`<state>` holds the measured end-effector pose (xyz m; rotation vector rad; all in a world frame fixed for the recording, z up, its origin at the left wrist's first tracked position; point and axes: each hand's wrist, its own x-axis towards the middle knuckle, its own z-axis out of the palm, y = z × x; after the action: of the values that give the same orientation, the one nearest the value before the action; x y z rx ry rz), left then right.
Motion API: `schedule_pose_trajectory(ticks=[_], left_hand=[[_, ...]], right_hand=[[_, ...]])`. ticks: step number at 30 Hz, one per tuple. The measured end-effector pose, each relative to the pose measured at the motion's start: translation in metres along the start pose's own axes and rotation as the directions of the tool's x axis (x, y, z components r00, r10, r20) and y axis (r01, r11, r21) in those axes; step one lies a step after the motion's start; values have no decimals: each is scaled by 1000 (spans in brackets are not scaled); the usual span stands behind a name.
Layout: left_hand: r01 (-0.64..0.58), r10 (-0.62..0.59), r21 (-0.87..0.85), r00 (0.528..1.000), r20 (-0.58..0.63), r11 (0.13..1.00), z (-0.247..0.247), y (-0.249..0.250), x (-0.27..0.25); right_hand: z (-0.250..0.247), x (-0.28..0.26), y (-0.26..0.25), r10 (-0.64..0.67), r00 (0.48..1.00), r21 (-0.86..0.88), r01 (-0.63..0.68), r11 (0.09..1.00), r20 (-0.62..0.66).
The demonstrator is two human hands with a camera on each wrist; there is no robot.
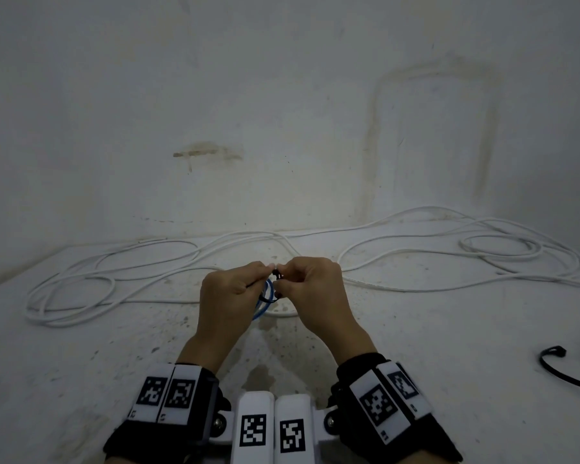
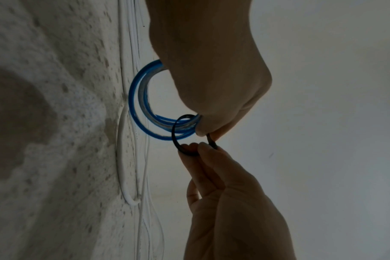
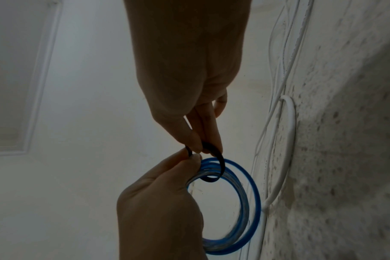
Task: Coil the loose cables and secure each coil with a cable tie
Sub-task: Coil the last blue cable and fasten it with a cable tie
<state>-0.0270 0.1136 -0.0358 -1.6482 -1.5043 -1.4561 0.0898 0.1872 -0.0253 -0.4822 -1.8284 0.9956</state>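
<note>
A small blue cable coil [image 1: 261,311] hangs upright above the table, held in my left hand [image 1: 269,267]. A black cable tie [image 1: 268,299] is looped round the coil's strands. My right hand [image 1: 282,276] pinches the tie's upper part just beside the left fingertips. In the left wrist view my left hand [image 2: 206,133] grips the coil [image 2: 135,105] and pinches one end of the tie [image 2: 174,137], while the right hand [image 2: 194,147] pinches the loop. From the right wrist, the right hand [image 3: 198,149] holds the tie [image 3: 219,160] over the coil [image 3: 253,193].
A long white cable [image 1: 114,286] lies in loose loops across the back of the speckled white table [image 1: 114,346], from far left to far right along the wall. Another black cable tie [image 1: 556,363] lies near the right edge.
</note>
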Motion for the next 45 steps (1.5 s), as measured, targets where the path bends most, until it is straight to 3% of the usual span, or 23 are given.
schedule_pose_trajectory(ticks=[9,26,29,34,43,45], left_hand=[[222,-222,-5,973,-60,975,8,-2,-3],[-4,7,-31,996,92,999,0,7,2],[43,-41,-31,998,55,999,2,10,2],[247,-248,-18,968,-39,969,8,5,0],[187,-182,-121,982,47,975,5,12,1],[250,-246,-151,968,46,956,6,14,1]], right_hand=[[-2,1,-4,23,998,98,-17,995,-57],[-5,1,-4,70,996,138,-77,987,58],[-7,2,-4,61,995,161,-74,984,83],[-6,2,-4,32,999,174,-34,984,16],[-6,2,-3,48,994,75,-56,996,100],[-6,2,-2,61,993,59,-67,996,98]])
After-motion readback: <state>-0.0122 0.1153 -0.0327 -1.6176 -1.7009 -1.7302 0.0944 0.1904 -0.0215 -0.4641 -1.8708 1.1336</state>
